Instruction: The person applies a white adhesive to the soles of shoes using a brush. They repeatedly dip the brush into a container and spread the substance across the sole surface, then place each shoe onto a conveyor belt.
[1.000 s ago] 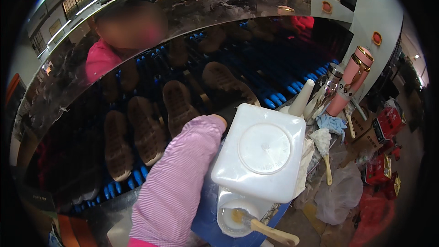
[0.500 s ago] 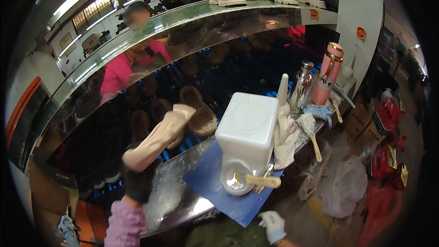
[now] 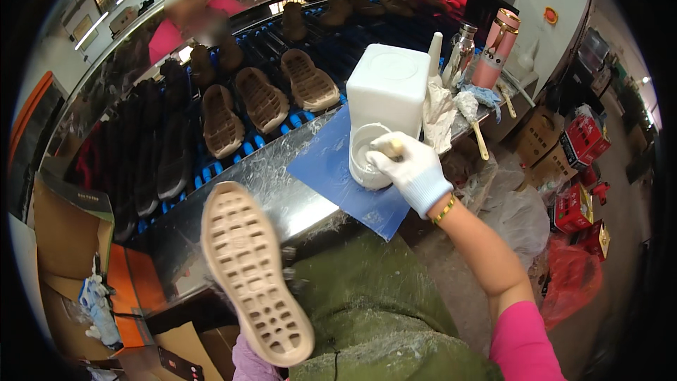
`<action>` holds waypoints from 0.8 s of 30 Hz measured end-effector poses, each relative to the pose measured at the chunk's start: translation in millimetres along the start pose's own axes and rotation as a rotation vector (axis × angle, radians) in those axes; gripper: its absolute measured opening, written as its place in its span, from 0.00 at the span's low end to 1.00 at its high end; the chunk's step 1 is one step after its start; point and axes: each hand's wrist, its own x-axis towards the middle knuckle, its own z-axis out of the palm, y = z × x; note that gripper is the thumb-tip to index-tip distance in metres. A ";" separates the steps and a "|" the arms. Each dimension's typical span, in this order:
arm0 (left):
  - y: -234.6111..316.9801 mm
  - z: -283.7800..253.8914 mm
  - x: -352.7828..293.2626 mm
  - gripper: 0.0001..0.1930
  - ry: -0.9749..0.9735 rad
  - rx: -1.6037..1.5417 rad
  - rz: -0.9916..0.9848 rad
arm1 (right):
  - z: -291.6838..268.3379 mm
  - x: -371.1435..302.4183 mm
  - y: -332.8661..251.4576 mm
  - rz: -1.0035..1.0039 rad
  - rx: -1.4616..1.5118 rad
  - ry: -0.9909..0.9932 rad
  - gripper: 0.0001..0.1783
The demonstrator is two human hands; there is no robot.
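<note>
A beige shoe sole (image 3: 243, 268) stands tilted in front of my lap, its grid of recesses facing me. My left hand (image 3: 288, 262) holds it from behind in a dark glove; most of that hand is hidden by the sole, and a lilac sleeve shows below. In a white glove, my right hand (image 3: 412, 173) grips a brush by its pale handle (image 3: 396, 147) over a white cup (image 3: 361, 175). The brush's bristles are hidden. The cup, smeared with whitish stuff inside, stands on a blue sheet (image 3: 317, 169) against a white plastic jug (image 3: 386, 85).
Several brown soles (image 3: 261, 99) lie on a conveyor with blue rollers (image 3: 250, 144), beyond the metal ledge (image 3: 211, 229). A steel flask (image 3: 460, 53), a pink bottle (image 3: 496, 49) and another brush (image 3: 474, 123) stand or lie at the right. Cardboard boxes (image 3: 67, 240) are at the left.
My left hand has brought the sole back from the conveyor toward my lap. My right hand has risen from the ledge's near side to the cup and taken hold of the brush. The view has tilted down.
</note>
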 end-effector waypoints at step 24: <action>-60.2 19.9 -26.1 0.29 0.292 -0.696 -0.231 | -10.3 -47.2 3.4 0.101 0.848 0.361 0.15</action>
